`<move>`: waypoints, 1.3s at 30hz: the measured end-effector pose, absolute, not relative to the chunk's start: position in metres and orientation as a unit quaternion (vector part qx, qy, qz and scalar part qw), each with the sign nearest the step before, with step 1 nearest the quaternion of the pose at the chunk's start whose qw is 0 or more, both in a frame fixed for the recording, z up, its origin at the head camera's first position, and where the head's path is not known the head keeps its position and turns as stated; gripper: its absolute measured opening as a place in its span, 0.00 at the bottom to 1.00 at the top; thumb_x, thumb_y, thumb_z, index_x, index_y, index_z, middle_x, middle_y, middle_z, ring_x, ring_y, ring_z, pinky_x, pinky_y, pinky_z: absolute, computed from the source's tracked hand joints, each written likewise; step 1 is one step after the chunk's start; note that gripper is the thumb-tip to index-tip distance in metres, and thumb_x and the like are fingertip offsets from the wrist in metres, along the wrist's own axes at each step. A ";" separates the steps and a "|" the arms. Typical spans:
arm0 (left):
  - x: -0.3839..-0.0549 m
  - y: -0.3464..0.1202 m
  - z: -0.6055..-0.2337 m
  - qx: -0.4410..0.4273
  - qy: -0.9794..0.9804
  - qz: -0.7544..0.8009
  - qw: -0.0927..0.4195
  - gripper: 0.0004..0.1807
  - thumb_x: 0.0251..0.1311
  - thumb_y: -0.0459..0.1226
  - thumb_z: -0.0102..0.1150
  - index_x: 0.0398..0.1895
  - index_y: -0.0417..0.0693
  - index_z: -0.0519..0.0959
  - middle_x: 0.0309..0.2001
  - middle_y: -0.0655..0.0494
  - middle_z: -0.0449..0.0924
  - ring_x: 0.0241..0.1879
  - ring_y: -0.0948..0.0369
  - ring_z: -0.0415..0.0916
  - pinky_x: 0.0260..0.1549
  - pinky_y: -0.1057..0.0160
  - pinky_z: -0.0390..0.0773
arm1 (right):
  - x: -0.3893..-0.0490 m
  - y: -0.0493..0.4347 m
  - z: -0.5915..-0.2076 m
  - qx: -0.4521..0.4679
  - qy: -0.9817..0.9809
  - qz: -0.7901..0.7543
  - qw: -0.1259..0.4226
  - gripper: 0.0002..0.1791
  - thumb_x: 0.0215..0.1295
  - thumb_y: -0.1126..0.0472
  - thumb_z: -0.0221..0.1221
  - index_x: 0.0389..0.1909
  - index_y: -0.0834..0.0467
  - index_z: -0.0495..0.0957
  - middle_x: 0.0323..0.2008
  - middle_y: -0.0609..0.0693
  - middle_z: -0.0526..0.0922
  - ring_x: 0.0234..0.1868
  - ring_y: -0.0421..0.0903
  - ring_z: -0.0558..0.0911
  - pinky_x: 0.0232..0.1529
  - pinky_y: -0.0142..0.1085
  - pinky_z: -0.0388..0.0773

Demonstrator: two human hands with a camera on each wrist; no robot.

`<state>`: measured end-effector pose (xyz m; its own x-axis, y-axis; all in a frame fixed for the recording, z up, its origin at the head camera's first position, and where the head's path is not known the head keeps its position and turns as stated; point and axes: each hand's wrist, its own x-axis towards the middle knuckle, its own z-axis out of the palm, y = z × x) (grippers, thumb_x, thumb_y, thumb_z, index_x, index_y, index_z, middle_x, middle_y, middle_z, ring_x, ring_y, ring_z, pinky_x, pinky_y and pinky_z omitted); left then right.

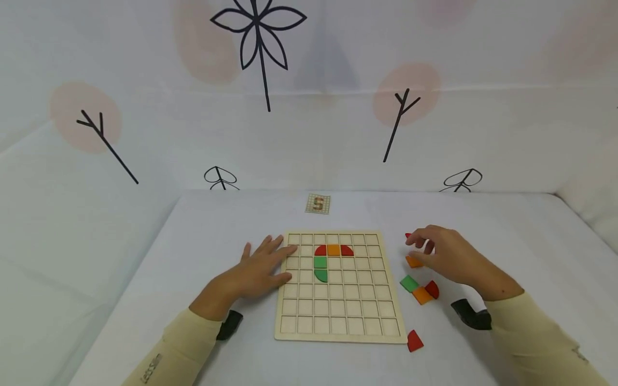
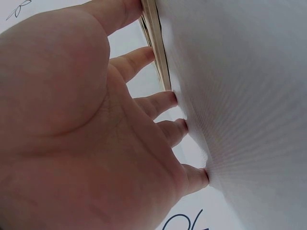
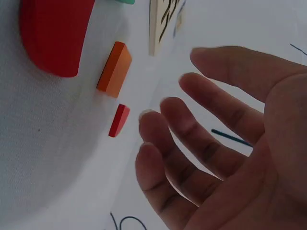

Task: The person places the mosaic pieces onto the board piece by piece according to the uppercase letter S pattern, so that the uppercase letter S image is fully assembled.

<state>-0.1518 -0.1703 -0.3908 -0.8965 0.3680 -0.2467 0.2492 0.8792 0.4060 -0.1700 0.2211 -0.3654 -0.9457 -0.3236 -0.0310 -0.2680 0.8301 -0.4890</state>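
My left hand (image 1: 253, 274) rests spread at the left edge of a wooden grid board (image 1: 362, 309). Its thumb and index finger touch the board's rim, while the other fingertips press the white cloth. Set in the grid are an orange square tile (image 1: 333, 250) between two red quarter-round tiles (image 1: 346, 251), a green square tile (image 1: 320, 262) and a green quarter-round tile (image 1: 321, 275). Right of the board, my right hand (image 1: 446, 256) hovers with fingers loosely bent and nothing in them. Close under it lie an orange tile (image 3: 115, 69) and a red tile (image 3: 119, 120), both partly covered in the head view.
Nearer me on the right lie a loose green tile (image 1: 409, 283), an orange tile (image 1: 422, 295) and a red quarter-round (image 1: 432, 289). Another red quarter-round (image 1: 415, 341) sits by the board's near right corner. Behind the board is a small pattern card (image 1: 317, 203).
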 end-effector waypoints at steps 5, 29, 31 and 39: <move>-0.152 -0.171 -0.391 0.162 0.955 0.186 0.164 0.36 0.70 0.53 0.55 0.79 0.67 0.55 0.82 0.55 0.41 0.82 0.50 0.31 0.74 0.35 0.28 | -0.173 0.229 -0.373 -0.146 0.953 -0.236 0.122 0.18 0.59 0.58 0.69 0.48 0.59 0.81 0.37 0.51 0.80 0.36 0.45 0.75 0.29 0.34 0.77; -0.152 -0.171 -0.391 0.161 0.956 0.182 0.163 0.36 0.71 0.53 0.55 0.79 0.68 0.55 0.82 0.54 0.41 0.82 0.50 0.31 0.74 0.35 0.28 | -0.176 0.229 -0.385 -0.145 0.957 -0.209 0.142 0.15 0.59 0.60 0.69 0.46 0.57 0.80 0.35 0.51 0.79 0.36 0.47 0.75 0.32 0.35 0.76; -0.152 -0.171 -0.390 0.161 0.956 0.184 0.163 0.36 0.71 0.52 0.55 0.79 0.67 0.55 0.82 0.54 0.41 0.82 0.50 0.31 0.74 0.34 0.28 | -0.176 0.228 -0.385 -0.142 0.957 -0.209 0.142 0.14 0.60 0.61 0.68 0.46 0.57 0.80 0.35 0.51 0.79 0.35 0.47 0.75 0.32 0.35 0.76; -0.151 -0.170 -0.389 0.160 0.956 0.186 0.162 0.36 0.70 0.51 0.56 0.79 0.66 0.56 0.82 0.53 0.41 0.82 0.50 0.31 0.74 0.34 0.29 | -0.175 0.223 -0.386 -0.135 0.956 -0.215 0.148 0.13 0.61 0.61 0.67 0.46 0.56 0.79 0.33 0.50 0.78 0.34 0.46 0.74 0.30 0.34 0.76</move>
<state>-0.1513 -0.1699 -0.3893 -0.8961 0.3669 -0.2499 0.2462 0.8792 0.4080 -0.1752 0.2233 -0.3859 -0.9196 -0.3218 -0.2252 -0.1943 0.8710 -0.4512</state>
